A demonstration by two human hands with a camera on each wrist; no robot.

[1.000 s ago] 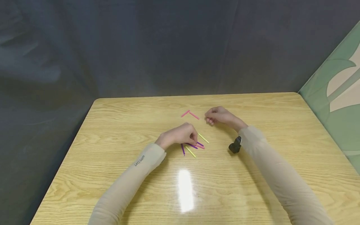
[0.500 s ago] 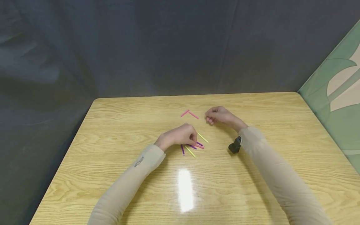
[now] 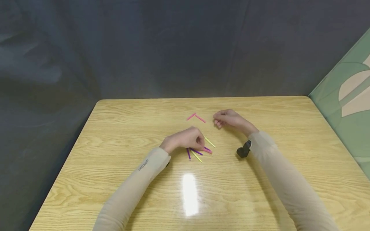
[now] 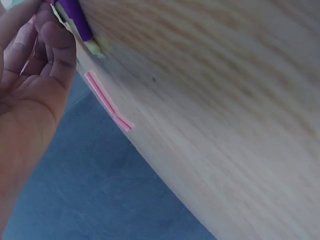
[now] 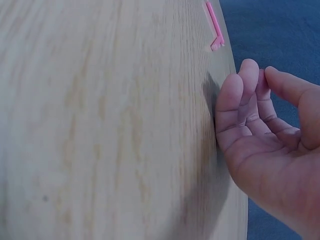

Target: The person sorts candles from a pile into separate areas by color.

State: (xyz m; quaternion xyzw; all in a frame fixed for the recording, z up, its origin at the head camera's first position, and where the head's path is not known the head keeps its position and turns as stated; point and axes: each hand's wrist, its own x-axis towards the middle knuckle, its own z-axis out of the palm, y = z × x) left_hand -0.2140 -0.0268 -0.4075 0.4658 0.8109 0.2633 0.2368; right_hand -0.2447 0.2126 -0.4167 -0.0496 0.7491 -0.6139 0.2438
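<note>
My left hand point(image 3: 186, 138) bends over a small pile of coloured sticks at mid-table. Its thumb and forefinger pinch a pink stick point(image 3: 207, 150) whose near end sticks out past the fingertips. Purple sticks point(image 3: 197, 152) and a yellow stick point(image 3: 197, 157) fan out below the hand; another yellow stick point(image 3: 209, 142) lies beyond it. In the left wrist view the fingertips are partly cut off beside a purple stick point(image 4: 76, 20). My right hand point(image 3: 229, 118), fingers loosely bent and holding nothing, rests right of two pink sticks point(image 3: 200, 118) that form a peak.
The wooden table point(image 3: 138, 118) ends at a dark curtain point(image 3: 185, 48) behind. On the right stands a green leaf-patterned panel point(image 3: 355, 128). A black wrist camera point(image 3: 244, 149) hangs by the right sleeve.
The left fingers shift slightly at the pile, and the pink and purple sticks by the fingertips move a little. The right hand keeps its place; the head view shifts slightly.
</note>
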